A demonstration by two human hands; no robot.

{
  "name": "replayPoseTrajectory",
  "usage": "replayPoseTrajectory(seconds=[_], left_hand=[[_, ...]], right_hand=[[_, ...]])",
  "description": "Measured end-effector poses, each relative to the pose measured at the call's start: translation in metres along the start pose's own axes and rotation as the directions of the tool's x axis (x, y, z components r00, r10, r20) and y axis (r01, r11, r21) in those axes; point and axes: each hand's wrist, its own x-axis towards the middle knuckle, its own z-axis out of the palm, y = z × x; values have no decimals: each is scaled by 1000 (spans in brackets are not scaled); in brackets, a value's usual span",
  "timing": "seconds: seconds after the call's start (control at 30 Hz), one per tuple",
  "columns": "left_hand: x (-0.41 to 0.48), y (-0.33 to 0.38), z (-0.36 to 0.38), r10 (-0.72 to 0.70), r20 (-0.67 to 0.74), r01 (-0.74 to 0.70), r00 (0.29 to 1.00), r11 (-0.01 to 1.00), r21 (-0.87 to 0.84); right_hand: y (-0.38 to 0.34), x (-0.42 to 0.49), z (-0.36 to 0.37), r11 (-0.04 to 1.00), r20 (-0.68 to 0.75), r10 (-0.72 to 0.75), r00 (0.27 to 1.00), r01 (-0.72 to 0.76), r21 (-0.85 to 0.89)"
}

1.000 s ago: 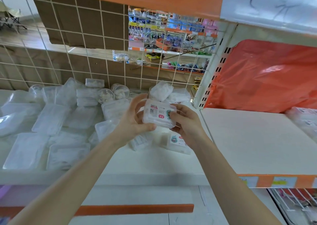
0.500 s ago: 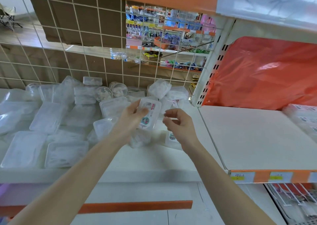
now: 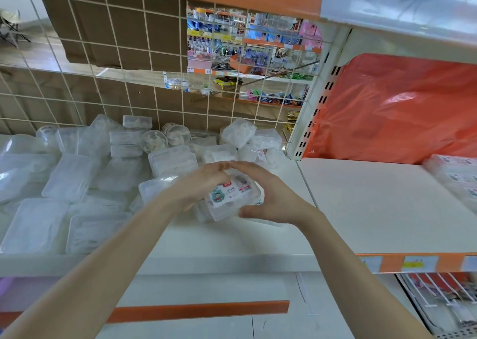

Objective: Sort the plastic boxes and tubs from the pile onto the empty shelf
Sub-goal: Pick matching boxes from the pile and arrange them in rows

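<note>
A small clear box (image 3: 233, 196) with a printed label sits between both hands, held over the front of the pile (image 3: 77, 176). The left hand (image 3: 200, 185) curls over its left end; the right hand (image 3: 275, 196) clasps its right end, thumb underneath. The empty shelf (image 3: 374, 204) lies just to the right

bare left hand (image 3: 204, 183), bare right hand (image 3: 275, 196), bare forearms.

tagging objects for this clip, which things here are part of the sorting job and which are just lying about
Job: box, held in left hand and right hand; pile; shelf.
Lying about: orange bag; wire grid; cardboard; price tags.
</note>
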Motion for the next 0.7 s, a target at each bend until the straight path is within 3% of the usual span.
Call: replayPoseTrajectory(seconds=[0.07, 0.17, 0.27, 0.33, 0.5, 0.6, 0.7], left_hand=[[0, 0, 3, -6, 3, 6, 1000, 1000, -26], [6, -2, 10, -32, -30, 29, 999, 997, -75], [16, -8, 20, 48, -64, -42, 997, 994, 96], [23, -16, 31, 120, -37, -107, 992, 961, 255], [33, -43, 71, 248, 130, -271, 960, 707, 654], [36, -53, 83, 280, 147, -293, 949, 606, 739], [38, -60, 87, 313, 147, -307, 938, 557, 771]], right_hand=[[3, -3, 0, 1000, -7, 19, 1000, -18, 24], [9, -12, -7, 985, -94, 156, 983, -162, -63], [23, -29, -19, 931, -273, 308, 912, -348, -111], [39, -46, -27, 874, -390, 410, 825, -477, -91], [70, -96, -37, 708, -550, 581, 601, -706, -24], [80, -113, -32, 648, -539, 631, 558, -761, -28], [85, -118, -25, 646, -522, 639, 565, -763, -35]])
